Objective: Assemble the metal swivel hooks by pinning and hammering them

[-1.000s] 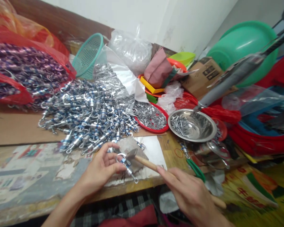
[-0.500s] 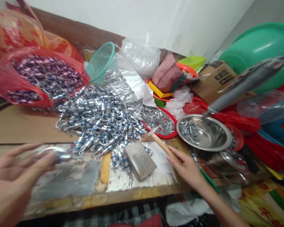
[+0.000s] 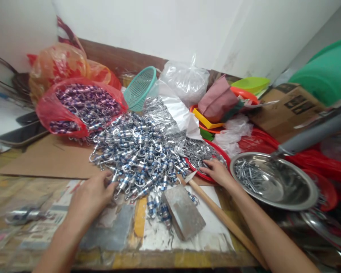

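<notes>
Nearest, the wooden handle of a hammer (image 3: 223,216) slants across the right of the table (image 3: 159,260), its head pointing far and left, close to the red tray (image 3: 223,151). The handle runs just left of the right forearm, so a careless pull back could knock it askew. At the near left is a metal fitting (image 3: 24,215), too blurred to tell whether it touches the table; if it is moving, it could roll or strike the surface and go astray. A grey block (image 3: 184,216) stands on white paper right of centre, with a few fittings just left of it — a bump there might push them out of place.

Farther in, the left hand (image 3: 92,193) is half curled at the near left edge of the fitting pile (image 3: 139,148), thumb toward the pile; whether it grips one is hidden. The right hand (image 3: 216,172) reaches in from the right, palm down, fingers loosely bent over the small metal pieces (image 3: 197,149) in the tray. I cannot tell if one is pinched; grabbing several, or tipping the rim, could scatter them. Right of that hand sits a steel bowl (image 3: 278,185) holding pins — within reach of a stray elbow.
</notes>
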{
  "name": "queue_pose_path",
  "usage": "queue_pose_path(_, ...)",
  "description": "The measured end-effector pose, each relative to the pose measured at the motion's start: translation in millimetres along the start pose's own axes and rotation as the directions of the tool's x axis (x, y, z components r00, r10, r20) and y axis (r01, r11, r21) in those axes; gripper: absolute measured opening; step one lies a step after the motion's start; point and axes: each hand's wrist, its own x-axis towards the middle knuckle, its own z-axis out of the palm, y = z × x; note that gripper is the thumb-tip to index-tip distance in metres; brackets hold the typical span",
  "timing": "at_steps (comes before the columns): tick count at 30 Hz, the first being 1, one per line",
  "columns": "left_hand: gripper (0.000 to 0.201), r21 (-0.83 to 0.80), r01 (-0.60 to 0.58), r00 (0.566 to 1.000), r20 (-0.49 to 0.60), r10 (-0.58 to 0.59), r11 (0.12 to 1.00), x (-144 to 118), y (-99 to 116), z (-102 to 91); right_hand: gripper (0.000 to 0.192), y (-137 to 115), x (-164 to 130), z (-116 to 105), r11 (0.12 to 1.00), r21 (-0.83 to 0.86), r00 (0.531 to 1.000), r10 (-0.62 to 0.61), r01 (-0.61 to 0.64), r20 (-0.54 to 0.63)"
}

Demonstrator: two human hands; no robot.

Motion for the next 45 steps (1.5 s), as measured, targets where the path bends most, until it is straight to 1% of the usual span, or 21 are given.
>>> queue_pose_path(2,0.032,0.098,0.046,0.999,-0.006,-0.045,0.994,-1,-5,4.9,0.019,4,6,6,1.0,0.02,1.0,0.006,-0.006,0.004)
queue_pose_path(5,0.036,0.163,0.005,0.999,0.034,-0.01,0.987,-10,-14,5.9,0.018,6,-1,8,0.998,0.055,0.998,0.037,-0.034,-0.053)
queue_pose_path(6,0.038,0.141,-0.014,0.998,0.055,0.007,0.99,-14,-15,4.2,0.019,6,-4,7,0.996,0.068,0.995,0.056,-0.051,-0.08)
queue_pose_path(8,0.039,0.071,0.051,0.998,0.026,-0.053,0.996,-21,-14,-2.0,0.022,7,-9,4,0.991,0.096,0.985,0.101,-0.089,-0.138)
queue_pose_path(10,0.039,-0.066,0.173,0.98,-0.093,-0.179,0.983,-26,-7,-9.5,0.022,9,-12,0,0.985,0.127,0.973,0.137,-0.115,-0.183)
queue_pose_path(12,0.04,-0.242,0.181,0.956,-0.185,-0.228,0.953,-31,4,-14.2,0.019,11,-11,-3,0.979,0.162,0.967,0.156,-0.124,-0.2)
queue_pose_path(14,0.038,-0.391,0.067,0.984,-0.126,-0.125,0.918,-36,20,-11.8,0.017,12,-8,-4,0.969,0.205,0.964,0.179,-0.138,-0.197)
queue_pose_path(16,0.036,-0.556,-0.048,0.993,0.06,0.098,0.83,-43,38,-1.3,0.025,11,-3,-4,0.953,0.252,0.955,0.222,-0.17,-0.198)
queue_pose_path(18,0.035,-0.697,-0.101,0.949,0.147,0.279,0.71,-51,56,14.2,0.031,5,-1,-5,0.932,0.303,0.942,0.266,-0.198,-0.204)
queue_pose_path(20,0.024,-0.711,-0.132,0.871,0.249,0.423,0.69,-57,72,28.8,0.029,-9,-5,-8,0.912,0.36,0.939,0.28,-0.196,-0.198)
queue_pose_path(22,0.01,-0.679,-0.244,0.819,0.238,0.522,0.693,-62,83,38.8,0.024,-31,-20,-15,0.892,0.419,0.952,0.257,-0.166,-0.168)
queue_pose_path(24,0.006,-0.651,-0.339,0.804,0.174,0.568,0.68,-64,87,44.4,0.015,-60,-43,-22,0.876,0.471,0.977,0.179,-0.105,-0.116)
queue_pose_path(25,0.007,-0.645,-0.353,0.813,0.148,0.564,0.678,-65,86,46.2,0.008,-75,-57,-25,0.866,0.497,0.989,0.117,-0.057,-0.091)
queue_pose_path(26,0.009,-0.643,-0.345,0.828,0.135,0.544,0.684,-66,85,47.8,0.009,-89,-71,-27,0.842,0.536,0.997,-0.027,0.06,-0.07)
queue_pose_path(27,0.015,-0.648,-0.318,0.848,0.132,0.514,0.692,-67,84,49.3,0.012,-102,-84,-29,0.821,0.547,0.987,-0.144,0.162,-0.078)
queue_pose_path(29,0.03,-0.69,-0.238,0.882,0.141,0.45,0.683,-71,81,52.1,0.016,-122,-104,-29,0.792,0.544,0.957,-0.281,0.276,-0.076)
queue_pose_path(32,0.042,-0.768,-0.125,0.898,0.182,0.401,0.628,-74,79,53.9,0.015,-133,-115,-26,0.78,0.552,0.95,-0.302,0.296,-0.082)
queue_pose_path(36,0.042,-0.808,-0.001,0.906,0.249,0.343,0.589,-75,84,50.0,0.018,-134,-112,-24,0.733,0.626,0.958,-0.274,0.268,-0.09)
queue_pose_path(41,0.006,-0.745,-0.048,0.92,0.226,0.32,0.665,-72,88,40.9,0.015,-133,-115,-27,0.716,0.651,0.958,-0.28,0.251,-0.061)
queue_pose_path(43,0.008,-0.745,0.007,0.935,0.242,0.26,0.667,-72,88,37.7,0.02,-130,-119,-27,0.73,0.617,0.95,-0.294,0.294,-0.105)
queue_pose_path(45,0.008,-0.754,0.113,0.938,0.295,0.18,0.647,-72,88,35.3,0.028,-124,-123,-26,0.75,0.529,0.916,-0.362,0.396,-0.173)
